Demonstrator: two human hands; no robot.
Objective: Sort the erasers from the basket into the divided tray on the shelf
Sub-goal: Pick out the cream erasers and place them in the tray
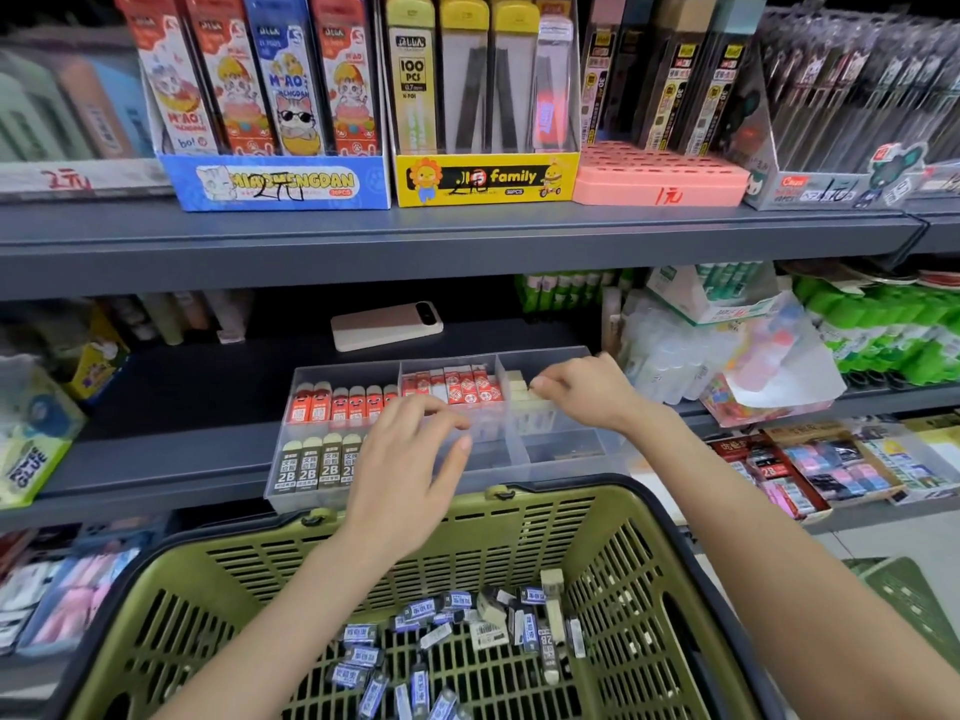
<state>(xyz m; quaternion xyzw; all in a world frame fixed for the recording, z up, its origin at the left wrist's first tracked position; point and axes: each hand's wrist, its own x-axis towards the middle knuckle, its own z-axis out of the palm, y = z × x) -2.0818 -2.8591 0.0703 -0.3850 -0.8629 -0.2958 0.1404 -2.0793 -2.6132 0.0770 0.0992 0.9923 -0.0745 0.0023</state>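
A clear divided tray [571, 462] stands on the dark shelf. Red-sleeved erasers [340, 405] fill its back left and back middle compartments, dark 2B erasers [317, 467] its front left, pale yellow erasers [519, 389] its back right. My right hand [587, 389] is over the back right compartment, its fingertips pinched at a pale yellow eraser there. My left hand [410, 465] hovers over the tray's front middle, fingers spread, nothing in it. Below, a green basket [467, 527] holds several loose blue-labelled erasers [447, 641].
A beige phone-like device [387, 324] lies behind the tray. Glue packs [727, 345] crowd the shelf at the right, a glue box [31, 459] at the left. Eraser boxes [810, 475] sit to the tray's right. Pencil-lead displays [485, 179] line the upper shelf.
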